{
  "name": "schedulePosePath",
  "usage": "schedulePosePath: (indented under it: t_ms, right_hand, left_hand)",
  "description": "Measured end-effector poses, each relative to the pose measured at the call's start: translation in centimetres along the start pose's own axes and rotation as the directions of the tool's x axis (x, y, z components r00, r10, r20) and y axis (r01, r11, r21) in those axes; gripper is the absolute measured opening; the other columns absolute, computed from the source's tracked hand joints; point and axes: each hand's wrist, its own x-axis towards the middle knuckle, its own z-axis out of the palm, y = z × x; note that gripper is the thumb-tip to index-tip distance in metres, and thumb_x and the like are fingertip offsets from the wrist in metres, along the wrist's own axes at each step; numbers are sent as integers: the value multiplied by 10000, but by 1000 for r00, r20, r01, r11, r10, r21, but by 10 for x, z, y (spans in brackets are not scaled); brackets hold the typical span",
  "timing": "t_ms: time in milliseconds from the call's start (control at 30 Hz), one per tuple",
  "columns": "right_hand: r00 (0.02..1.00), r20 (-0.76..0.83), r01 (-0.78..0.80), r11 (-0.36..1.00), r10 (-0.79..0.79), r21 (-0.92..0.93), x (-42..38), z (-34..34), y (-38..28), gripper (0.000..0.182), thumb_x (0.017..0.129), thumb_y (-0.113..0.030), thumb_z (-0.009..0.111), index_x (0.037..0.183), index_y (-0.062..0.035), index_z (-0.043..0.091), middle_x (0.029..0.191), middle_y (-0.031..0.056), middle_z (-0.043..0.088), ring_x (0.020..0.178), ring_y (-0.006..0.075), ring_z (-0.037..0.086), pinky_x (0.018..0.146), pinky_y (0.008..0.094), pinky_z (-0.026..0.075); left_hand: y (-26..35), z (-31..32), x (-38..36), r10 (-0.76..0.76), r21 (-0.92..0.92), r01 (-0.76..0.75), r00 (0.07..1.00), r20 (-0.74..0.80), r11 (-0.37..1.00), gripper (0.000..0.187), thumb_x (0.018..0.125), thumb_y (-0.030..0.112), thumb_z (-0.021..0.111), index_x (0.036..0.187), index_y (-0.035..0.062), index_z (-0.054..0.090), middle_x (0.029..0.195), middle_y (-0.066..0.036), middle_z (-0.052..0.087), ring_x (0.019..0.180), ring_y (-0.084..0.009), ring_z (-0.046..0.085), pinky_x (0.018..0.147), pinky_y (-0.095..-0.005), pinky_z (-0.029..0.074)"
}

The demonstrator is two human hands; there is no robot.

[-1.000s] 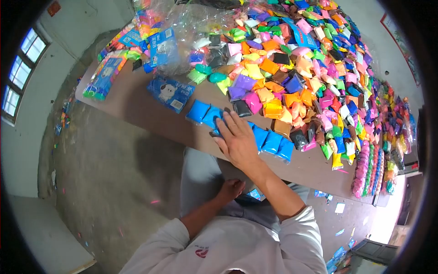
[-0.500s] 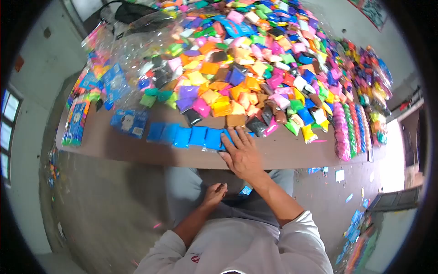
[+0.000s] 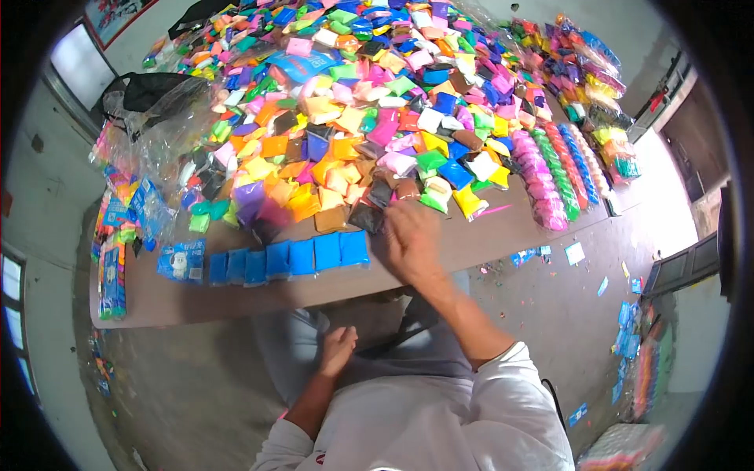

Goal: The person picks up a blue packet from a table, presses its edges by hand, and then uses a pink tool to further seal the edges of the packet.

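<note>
A row of blue packets (image 3: 301, 257) lies on the bench (image 3: 487, 239). Just off the row's right end, the right hand (image 3: 412, 235) blurs beside a black packet (image 3: 365, 218); whether its fingers are apart or gripping cannot be told. The left hand (image 3: 338, 351), curled closed, is on the row's near side. Keeping fingers clear would likely leave the row undisturbed.

Indoor light moderate. Doorway (image 3: 667, 184) at right blown out to white; window (image 3: 16, 322) at left bright. Soft shadow darkens the tabletop's (image 3: 503, 228) near left. My right hand (image 3: 414, 235) motion-blurred. Fisheye curvature, black corners.
</note>
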Motion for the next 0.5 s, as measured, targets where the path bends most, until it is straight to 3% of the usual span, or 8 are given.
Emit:
schedulePosePath:
  t_ms: [67,200,267,400,467,500]
  right_hand:
    - [994,71,-78,994,84,-79,10,-25,20,197,769,-51,630,961,-9,624,1027,142,622,913,315,571,809,405,431]
    - [995,11,-101,982,104,-158,-2,-39,69,245,720,-48,646,963,-26,618,1035,117,609,907,316,547,782,426,419]
    - [993,38,-103,978,111,-183,-9,-47,80,241,706,-41,660,944,-29,621,1017,118,611,883,311,551,776,412,426]
    - [987,40,-151,983,155,-100,-22,-54,84,199,716,-40,661,911,-29,621,953,126,609,848,327,549,746,419,437]
    - [990,11,-141,987,143,-75,-21,-53,85,178,724,-40,656,898,-27,621,920,127,607,831,330,548,739,420,438]
    - [992,-30,-127,990,126,-58,-19,-52,85,156,732,-40,652,884,-26,620,887,129,605,815,334,546,733,422,439]
  left_hand:
    - [3,2,1,9,37,-9,1000,-2,999,330,913,320,531,757,34,580,618,8,513,562,-85,471,515,-258,382]
    - [-16,7,12,32,85,-30,999,-15,996,318,924,308,539,749,44,573,609,34,493,527,-54,428,488,-221,342]
    - [-24,9,16,122,212,-114,992,-25,971,331,925,293,542,721,34,571,595,31,492,535,-60,438,504,-230,352]
    - [-33,12,22,147,277,-128,988,-48,952,340,924,280,546,696,27,561,577,19,496,540,-69,449,519,-239,367]
    - [-28,11,18,158,394,-128,987,-44,910,368,908,330,524,739,6,571,646,-144,563,605,-237,540,614,-362,435]
    - [-39,10,24,161,403,-137,987,-25,905,372,911,337,521,752,3,557,660,-178,544,602,-270,530,605,-373,425]
